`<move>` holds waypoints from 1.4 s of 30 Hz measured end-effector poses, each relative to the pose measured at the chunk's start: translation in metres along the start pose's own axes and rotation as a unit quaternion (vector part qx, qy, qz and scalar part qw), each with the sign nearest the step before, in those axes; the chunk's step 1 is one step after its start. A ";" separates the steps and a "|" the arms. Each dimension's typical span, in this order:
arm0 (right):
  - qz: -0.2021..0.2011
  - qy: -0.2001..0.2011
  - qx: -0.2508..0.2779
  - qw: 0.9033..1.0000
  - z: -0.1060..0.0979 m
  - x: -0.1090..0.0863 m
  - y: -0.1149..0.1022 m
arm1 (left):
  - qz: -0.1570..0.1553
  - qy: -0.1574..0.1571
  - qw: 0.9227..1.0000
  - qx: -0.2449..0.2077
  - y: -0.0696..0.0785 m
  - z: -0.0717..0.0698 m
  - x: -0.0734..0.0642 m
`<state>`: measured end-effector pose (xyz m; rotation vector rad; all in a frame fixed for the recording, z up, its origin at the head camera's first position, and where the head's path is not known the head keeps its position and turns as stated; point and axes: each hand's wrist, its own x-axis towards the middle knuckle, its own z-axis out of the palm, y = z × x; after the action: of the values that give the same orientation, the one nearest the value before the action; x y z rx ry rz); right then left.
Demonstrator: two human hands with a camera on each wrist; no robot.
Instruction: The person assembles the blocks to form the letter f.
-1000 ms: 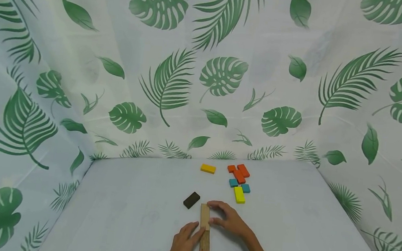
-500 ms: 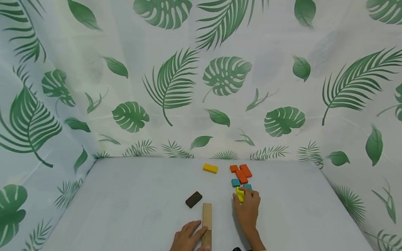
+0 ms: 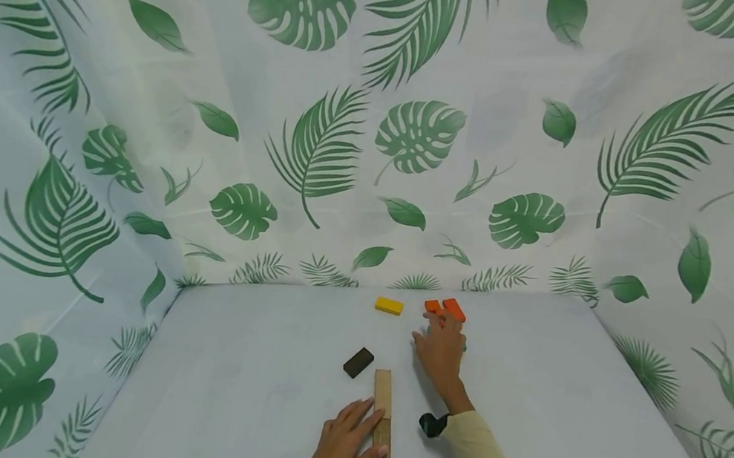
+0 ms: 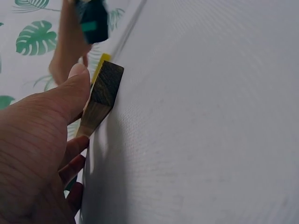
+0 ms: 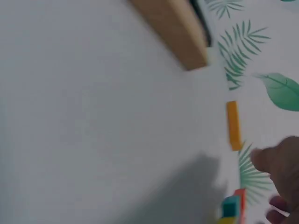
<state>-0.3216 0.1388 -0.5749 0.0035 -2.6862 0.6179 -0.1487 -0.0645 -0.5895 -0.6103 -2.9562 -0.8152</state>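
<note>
Two wooden blocks lie end to end on the table, a pale one (image 3: 383,391) farther off and a darker-grained one (image 3: 383,440) nearer. My left hand (image 3: 341,443) holds the nearer block, its thumb at the near end and fingers along the left side. In the left wrist view the block's dark end face (image 4: 108,79) shows beside the thumb. My right hand (image 3: 441,352) hovers over the coloured cluster with spread fingers, apart from the yellow block (image 5: 227,220). Red block (image 3: 455,310), small orange block (image 3: 433,305) and teal block (image 5: 230,205) are partly visible around it.
A dark brown block (image 3: 359,362) lies left of the wooden pair. An amber block (image 3: 389,306) sits near the table's back edge. Leaf-patterned cloth (image 3: 346,167) hangs behind and on both sides of the white table (image 3: 243,380).
My right hand has left the pale wooden block, reached forward and right to the yellow block, then farther toward the red ones. The left hand stays at the wooden blocks.
</note>
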 end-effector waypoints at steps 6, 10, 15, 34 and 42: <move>-0.069 -0.153 0.014 0.986 0.007 0.046 -0.022 | -0.019 -0.033 0.999 -0.022 -0.001 0.003 0.001; -0.043 -0.202 0.029 0.978 0.019 0.057 -0.029 | 0.001 -0.028 0.999 -0.023 -0.002 0.008 0.001; -0.033 -0.179 -0.002 0.983 0.033 0.057 -0.033 | 0.025 -0.008 1.000 -0.008 -0.004 0.009 -0.002; -0.090 -0.314 0.059 0.943 0.026 0.061 -0.023 | -0.013 -0.053 0.998 -0.020 -0.004 0.007 0.001; -0.070 -0.285 0.105 0.950 0.023 0.065 -0.026 | -0.010 -0.041 0.999 -0.016 -0.005 0.002 0.004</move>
<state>-0.3877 0.1109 -0.5593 0.4987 -3.1046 0.9763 -0.1542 -0.0656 -0.5929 -0.6321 -3.0336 -0.8615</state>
